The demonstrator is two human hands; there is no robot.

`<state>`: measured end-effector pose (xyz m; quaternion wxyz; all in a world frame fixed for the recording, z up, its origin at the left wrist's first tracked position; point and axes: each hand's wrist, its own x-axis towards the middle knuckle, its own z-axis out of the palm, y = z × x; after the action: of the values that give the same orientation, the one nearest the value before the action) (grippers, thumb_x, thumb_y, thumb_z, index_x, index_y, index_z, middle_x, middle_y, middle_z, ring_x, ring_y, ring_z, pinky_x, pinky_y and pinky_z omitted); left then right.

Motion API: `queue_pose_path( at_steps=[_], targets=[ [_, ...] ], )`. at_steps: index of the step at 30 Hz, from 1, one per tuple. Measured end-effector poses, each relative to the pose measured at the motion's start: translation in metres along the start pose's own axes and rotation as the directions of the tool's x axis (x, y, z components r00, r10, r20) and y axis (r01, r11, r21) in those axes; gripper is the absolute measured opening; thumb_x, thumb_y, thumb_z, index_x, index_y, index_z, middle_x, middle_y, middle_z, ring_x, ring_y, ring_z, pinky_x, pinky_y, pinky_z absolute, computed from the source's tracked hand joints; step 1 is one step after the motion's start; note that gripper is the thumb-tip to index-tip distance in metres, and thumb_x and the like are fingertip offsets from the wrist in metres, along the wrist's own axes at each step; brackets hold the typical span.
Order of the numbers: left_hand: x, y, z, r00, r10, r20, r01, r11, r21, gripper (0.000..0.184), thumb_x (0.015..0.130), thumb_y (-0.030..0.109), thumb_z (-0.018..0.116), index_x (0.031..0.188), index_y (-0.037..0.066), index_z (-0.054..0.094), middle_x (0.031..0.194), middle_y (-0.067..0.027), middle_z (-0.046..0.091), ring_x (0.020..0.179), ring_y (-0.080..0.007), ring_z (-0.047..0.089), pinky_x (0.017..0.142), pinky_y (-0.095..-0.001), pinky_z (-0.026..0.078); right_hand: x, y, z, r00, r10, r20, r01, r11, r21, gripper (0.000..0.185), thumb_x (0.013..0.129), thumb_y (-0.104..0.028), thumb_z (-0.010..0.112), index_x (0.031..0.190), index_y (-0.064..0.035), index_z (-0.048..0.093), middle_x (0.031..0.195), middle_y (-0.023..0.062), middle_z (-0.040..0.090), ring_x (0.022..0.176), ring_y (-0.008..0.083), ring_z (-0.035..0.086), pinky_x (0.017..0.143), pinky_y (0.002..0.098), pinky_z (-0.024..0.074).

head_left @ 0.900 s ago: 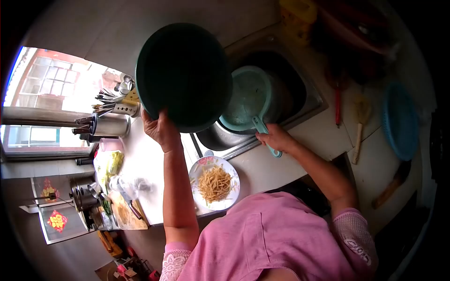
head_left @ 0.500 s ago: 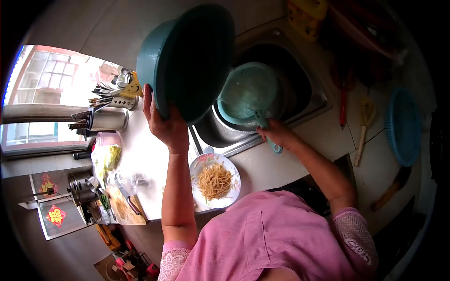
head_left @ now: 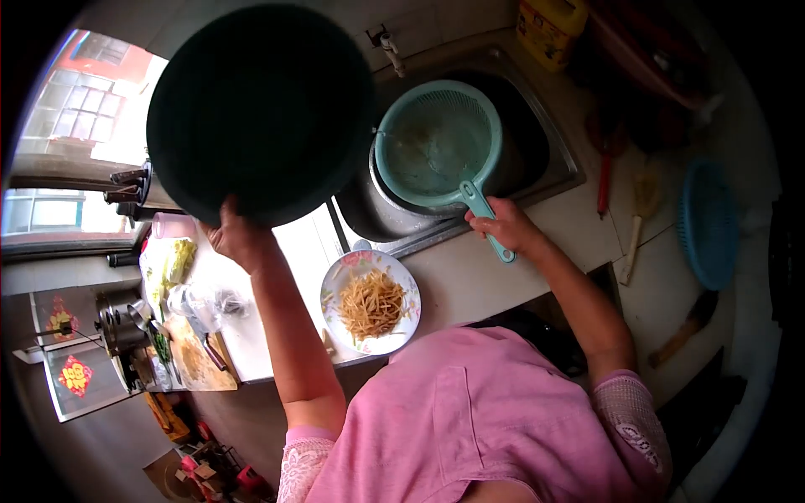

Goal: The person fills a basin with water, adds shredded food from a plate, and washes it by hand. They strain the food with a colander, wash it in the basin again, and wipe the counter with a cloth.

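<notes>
My left hand (head_left: 239,239) grips the near rim of a large dark green basin (head_left: 260,117), raised to the left of the sink (head_left: 570,168) with its inside facing me. My right hand (head_left: 510,226) is closed around the handle of a pale teal strainer (head_left: 438,147) over the sink. Below the strainer shows part of a metal bowl (head_left: 394,201). What lies in the strainer is hard to make out. Between my arms, on the counter, stands a flowered plate (head_left: 331,314) heaped with thin shredded strips (head_left: 371,303).
A faucet (head_left: 391,54) rises behind the sink, beside a yellow jug (head_left: 549,33). At right are a red-handled tool (head_left: 604,184), a brush (head_left: 641,210) and a blue basket (head_left: 708,226). Leafy vegetable (head_left: 178,264), a cutting board (head_left: 193,356) and a knife (head_left: 211,348) lie left.
The basin has moved left, away from the strainer, and its opening has turned toward me. The strainer has risen slightly, its rim now showing fully. The faucet has come into view.
</notes>
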<state>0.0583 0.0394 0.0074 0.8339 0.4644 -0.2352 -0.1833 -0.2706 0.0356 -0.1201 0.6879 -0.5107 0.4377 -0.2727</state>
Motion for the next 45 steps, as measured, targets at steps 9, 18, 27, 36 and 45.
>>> queue_pose_path(
  at_steps=[9,18,27,36,45],
  targets=[
    [0.043,-0.046,-0.153,0.641,-0.698,-0.318,0.639,0.715,-0.282,0.039,0.079,0.008,0.042,0.117,-0.001,0.038,0.120,-0.0165,0.044,0.108,-0.0355,0.044,0.091,-0.0553,0.035,-0.019,-0.018,0.005,0.999,-0.038,-0.031,0.033,0.988,-0.151,0.013,0.077,-0.009,0.055,0.086,0.0001,0.053,0.067,0.0017,0.052,0.059,0.0077,0.047,0.056,0.0220,0.0407],
    [0.039,-0.083,-0.190,0.772,-0.584,-0.252,0.527,0.809,-0.260,0.037,0.074,-0.002,0.049,0.110,-0.002,0.042,0.106,-0.0184,0.049,0.093,-0.0343,0.053,0.078,-0.0524,0.046,-0.025,-0.024,0.010,0.983,-0.087,-0.161,0.043,0.965,-0.260,0.015,0.077,-0.010,0.055,0.088,-0.0004,0.054,0.066,0.0011,0.052,0.059,0.0082,0.047,0.055,0.0230,0.0402],
    [0.055,-0.068,-0.169,0.790,-0.513,-0.336,0.472,0.858,-0.202,0.039,0.075,-0.003,0.048,0.114,0.001,0.043,0.107,-0.0167,0.050,0.093,-0.0316,0.054,0.076,-0.0466,0.049,-0.006,-0.022,0.018,0.930,-0.281,-0.237,0.064,0.758,-0.649,0.018,0.076,-0.010,0.057,0.091,-0.0007,0.056,0.072,0.0076,0.059,0.062,0.0136,0.053,0.058,0.0283,0.0437],
    [0.058,-0.087,-0.190,0.726,-0.618,-0.302,0.555,0.785,-0.274,0.035,0.074,-0.004,0.048,0.108,-0.007,0.041,0.102,-0.0210,0.050,0.087,-0.0342,0.056,0.074,-0.0480,0.049,-0.003,-0.027,0.043,0.950,-0.180,-0.256,0.078,0.928,-0.365,0.014,0.078,-0.007,0.055,0.090,0.0006,0.055,0.066,0.0007,0.052,0.058,0.0069,0.046,0.053,0.0219,0.0395],
    [0.024,-0.046,-0.148,0.836,-0.499,-0.226,0.485,0.866,-0.120,0.043,0.074,-0.005,0.046,0.116,-0.005,0.037,0.106,-0.0211,0.048,0.091,-0.0352,0.054,0.076,-0.0481,0.049,-0.028,-0.051,0.045,0.960,-0.140,-0.244,0.052,0.941,-0.335,0.018,0.079,-0.010,0.054,0.093,0.0019,0.054,0.067,0.0006,0.052,0.059,0.0071,0.047,0.054,0.0214,0.0392]
  ],
)
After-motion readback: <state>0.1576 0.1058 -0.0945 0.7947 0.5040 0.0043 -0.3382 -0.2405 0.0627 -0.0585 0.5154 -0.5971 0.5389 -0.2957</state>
